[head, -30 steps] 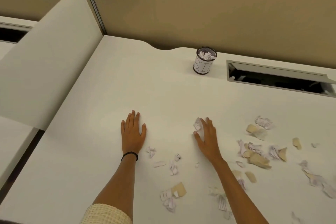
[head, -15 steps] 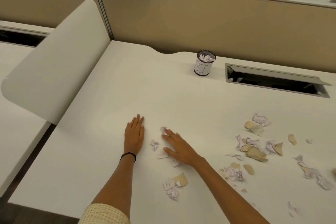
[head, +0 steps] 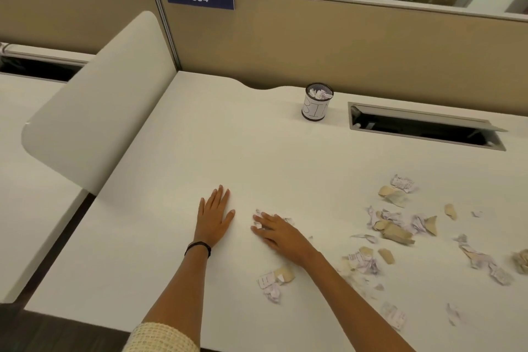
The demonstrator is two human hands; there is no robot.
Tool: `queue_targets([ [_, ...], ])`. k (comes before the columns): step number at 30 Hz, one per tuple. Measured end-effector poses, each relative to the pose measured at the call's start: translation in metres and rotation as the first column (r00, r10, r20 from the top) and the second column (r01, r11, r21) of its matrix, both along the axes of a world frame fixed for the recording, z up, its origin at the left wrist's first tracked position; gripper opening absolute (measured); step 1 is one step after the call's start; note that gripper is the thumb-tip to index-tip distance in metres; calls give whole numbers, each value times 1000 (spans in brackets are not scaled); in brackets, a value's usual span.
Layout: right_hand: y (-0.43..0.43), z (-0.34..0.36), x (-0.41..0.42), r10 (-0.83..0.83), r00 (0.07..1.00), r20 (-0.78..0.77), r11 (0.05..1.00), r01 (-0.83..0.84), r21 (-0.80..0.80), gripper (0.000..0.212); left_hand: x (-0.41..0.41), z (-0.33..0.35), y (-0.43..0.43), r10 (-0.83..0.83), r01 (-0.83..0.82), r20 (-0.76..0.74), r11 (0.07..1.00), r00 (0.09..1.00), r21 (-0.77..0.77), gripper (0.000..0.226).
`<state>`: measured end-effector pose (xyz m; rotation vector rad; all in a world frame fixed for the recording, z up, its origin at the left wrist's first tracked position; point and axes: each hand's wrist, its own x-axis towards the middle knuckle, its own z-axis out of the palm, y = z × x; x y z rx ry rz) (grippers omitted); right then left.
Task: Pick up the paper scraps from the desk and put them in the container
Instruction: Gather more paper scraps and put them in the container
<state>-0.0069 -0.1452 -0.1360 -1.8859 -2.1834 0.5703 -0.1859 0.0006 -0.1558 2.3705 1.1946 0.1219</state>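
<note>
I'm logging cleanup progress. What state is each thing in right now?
Left hand: open, flat on the desk, holding nothing.
Right hand: palm down, fingers over small scraps.
Bin: upright at the back of the desk, holding crumpled paper.
Other scraps: loose, scattered across the desk's right side.
Cable hatch: open.

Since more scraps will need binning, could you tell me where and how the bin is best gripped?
Grip the bin around its paper-wrapped side wall, coming level from the near side. It stands upright and round, with bare desk in front of it, while the partition stands close behind and paper already fills its open top.
</note>
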Motion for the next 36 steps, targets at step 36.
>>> queue_targets([
  [36,-36,15,6,-300,939,169,935,325,-146,54,35,12,-24,190,-176,-242,981,952,78,73],
])
